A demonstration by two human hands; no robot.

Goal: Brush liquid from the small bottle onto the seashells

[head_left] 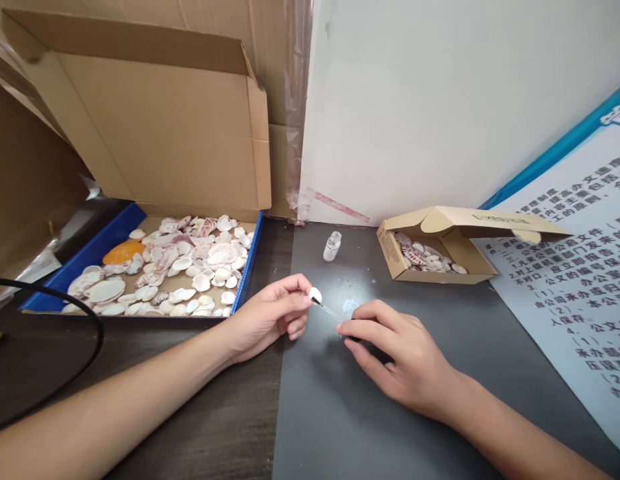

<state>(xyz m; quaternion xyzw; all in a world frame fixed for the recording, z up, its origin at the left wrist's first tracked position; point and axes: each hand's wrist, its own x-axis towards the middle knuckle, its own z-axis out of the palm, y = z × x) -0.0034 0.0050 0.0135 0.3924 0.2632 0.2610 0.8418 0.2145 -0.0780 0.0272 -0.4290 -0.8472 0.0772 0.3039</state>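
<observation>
Between thumb and forefinger, my left hand [283, 307] pinches a small white seashell [315, 294]. My right hand [403, 353] is closed on a small brush [329, 311] with a thin, clear stem; its dark tip meets the shell's lower edge. My fingers hide the brush's handle end. Behind both hands, a small clear glass bottle [332, 247] with a printed label stands upright and uncapped on the dark grey mat [320, 413].
At left, an open blue-sided cardboard box [248, 263] holds many shells, one of them an orange shell [123, 253]. A smaller cardboard box [390, 250] with shells stands at right, beside a printed sheet [580, 287]. A black cable [97, 333] curves at the left edge.
</observation>
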